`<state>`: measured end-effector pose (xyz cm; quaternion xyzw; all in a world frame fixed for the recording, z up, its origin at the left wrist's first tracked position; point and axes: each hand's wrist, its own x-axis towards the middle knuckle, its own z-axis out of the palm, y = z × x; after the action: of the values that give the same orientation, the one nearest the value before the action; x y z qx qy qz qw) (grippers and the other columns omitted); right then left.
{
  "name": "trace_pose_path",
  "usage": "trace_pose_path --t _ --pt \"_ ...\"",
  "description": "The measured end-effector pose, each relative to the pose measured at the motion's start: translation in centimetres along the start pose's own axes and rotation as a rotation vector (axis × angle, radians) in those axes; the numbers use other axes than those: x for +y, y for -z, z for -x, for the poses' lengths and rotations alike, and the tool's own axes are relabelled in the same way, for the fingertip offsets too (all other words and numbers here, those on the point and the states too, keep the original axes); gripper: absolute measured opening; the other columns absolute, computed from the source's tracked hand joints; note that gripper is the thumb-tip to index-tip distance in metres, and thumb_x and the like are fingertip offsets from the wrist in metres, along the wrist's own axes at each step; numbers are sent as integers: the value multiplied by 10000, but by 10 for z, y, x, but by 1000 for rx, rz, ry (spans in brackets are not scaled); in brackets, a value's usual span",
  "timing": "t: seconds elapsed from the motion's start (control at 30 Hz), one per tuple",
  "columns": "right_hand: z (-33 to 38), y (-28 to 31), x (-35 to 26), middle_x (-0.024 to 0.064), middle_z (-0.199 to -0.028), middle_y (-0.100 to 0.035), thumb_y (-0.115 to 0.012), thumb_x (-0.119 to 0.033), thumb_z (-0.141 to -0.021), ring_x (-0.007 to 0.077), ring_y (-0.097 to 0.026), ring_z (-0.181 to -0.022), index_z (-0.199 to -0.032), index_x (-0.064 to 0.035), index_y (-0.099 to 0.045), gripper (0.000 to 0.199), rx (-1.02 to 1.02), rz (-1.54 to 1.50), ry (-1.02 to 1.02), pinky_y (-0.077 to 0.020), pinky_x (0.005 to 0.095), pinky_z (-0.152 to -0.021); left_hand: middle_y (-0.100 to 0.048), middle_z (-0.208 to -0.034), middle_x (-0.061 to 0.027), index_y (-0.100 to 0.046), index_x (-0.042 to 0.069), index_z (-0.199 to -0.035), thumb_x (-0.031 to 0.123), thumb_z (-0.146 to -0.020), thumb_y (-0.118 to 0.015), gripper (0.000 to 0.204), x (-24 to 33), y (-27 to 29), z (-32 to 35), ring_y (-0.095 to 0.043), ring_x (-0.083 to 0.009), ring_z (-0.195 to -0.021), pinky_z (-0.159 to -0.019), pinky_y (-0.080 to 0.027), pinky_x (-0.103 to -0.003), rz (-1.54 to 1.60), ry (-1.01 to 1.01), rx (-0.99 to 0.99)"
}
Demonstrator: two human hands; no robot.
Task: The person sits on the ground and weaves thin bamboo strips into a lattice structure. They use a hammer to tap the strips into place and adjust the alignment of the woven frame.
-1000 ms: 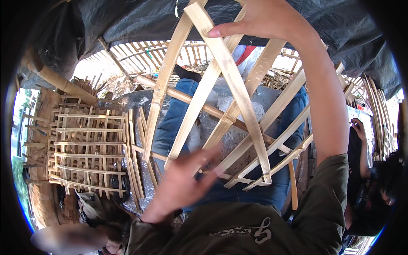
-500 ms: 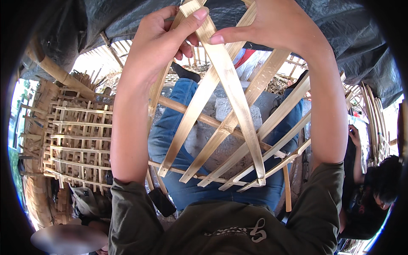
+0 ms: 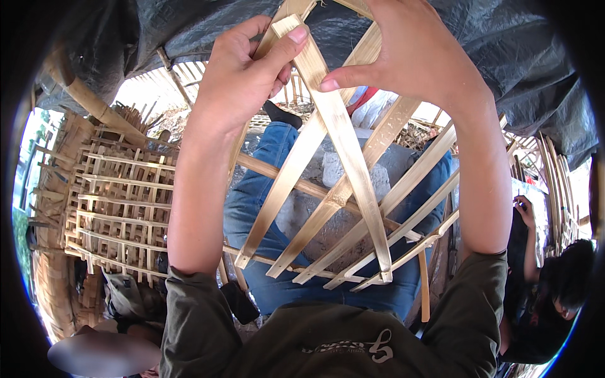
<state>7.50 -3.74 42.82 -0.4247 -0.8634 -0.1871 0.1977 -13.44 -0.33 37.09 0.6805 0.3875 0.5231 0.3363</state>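
I hold up a loose lattice of flat pale bamboo strips in front of me, above my lap in blue jeans. My left hand grips the upper ends of the strips, thumb pressed on top of the widest one. My right hand pinches the same upper cluster from the right side, thumb tip on the wide strip. The strips fan downward and cross each other, with thin cross strips near their lower ends.
A finished open bamboo lattice crate stands at my left. A black tarpaulin hangs overhead. Another person sits at the right edge. A grey stone block lies between my legs.
My left hand rose from my lap to the top of the strips and took hold beside my right hand. The lattice has been drawn closer to the camera.
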Motion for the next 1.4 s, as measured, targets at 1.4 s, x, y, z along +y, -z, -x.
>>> trace_pose_path --t 1.4 --pt "-2 -16 4 271 -1479 -436 -827 -547 -779 432 -408 -1390 -1556 -29 -299 1072 -9 -142 -2 -322 535 -1204 -642 -673 -37 -697 0 -926 402 -863 -813 423 -15 -4 5 -524 -71 -570 -505 -369 -261 -180 -59 120"
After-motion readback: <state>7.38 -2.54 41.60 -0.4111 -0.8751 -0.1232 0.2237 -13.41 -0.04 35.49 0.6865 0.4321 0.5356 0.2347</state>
